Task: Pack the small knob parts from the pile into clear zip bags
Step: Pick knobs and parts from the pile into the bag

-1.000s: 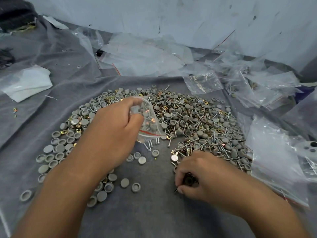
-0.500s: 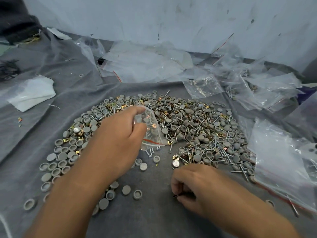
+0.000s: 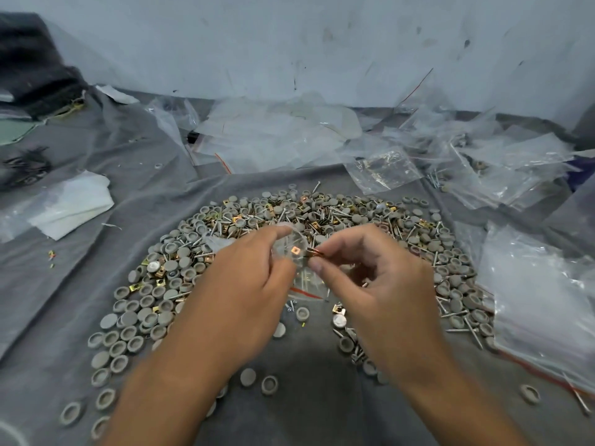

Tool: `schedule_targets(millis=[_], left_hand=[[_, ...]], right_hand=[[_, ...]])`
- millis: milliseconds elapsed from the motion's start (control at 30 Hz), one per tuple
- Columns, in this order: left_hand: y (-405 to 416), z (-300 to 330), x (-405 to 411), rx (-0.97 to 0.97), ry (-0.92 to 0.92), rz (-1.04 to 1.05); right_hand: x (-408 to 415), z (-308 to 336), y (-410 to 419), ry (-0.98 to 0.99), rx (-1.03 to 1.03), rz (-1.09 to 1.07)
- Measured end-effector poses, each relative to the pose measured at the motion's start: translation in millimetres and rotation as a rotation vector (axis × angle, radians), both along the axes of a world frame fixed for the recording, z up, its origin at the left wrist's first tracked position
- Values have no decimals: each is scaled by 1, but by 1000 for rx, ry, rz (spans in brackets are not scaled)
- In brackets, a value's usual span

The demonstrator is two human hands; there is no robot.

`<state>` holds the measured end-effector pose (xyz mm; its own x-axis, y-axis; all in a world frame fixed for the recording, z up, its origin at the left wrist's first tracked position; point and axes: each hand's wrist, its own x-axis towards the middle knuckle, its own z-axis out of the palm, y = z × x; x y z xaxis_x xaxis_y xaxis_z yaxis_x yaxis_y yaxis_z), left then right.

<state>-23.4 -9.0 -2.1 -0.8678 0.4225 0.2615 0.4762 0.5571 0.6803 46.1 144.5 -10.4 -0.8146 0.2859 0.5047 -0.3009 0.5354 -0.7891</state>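
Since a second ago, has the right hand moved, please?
Yes. The right hand has lifted off the cloth, up to the small bag over the pile.

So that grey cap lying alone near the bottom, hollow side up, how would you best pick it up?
Pinch the cap by its raised rim, coming straight down from above. It lies flat on the grey cloth with the hollow facing up, so one fingertip can go inside and the thumb outside the wall. Bare cloth surrounds it, though a flat cap lies close on its left.
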Motion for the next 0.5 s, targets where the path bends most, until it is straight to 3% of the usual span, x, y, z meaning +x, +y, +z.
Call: schedule_targets(millis=[233, 500], left_hand=[[-2, 1, -1, -16, 0, -7], [-5, 3, -1, 57, -21, 19]], right_hand=[[-6, -4, -5, 77, 156, -117], [-4, -4, 9, 0, 443, 0]])
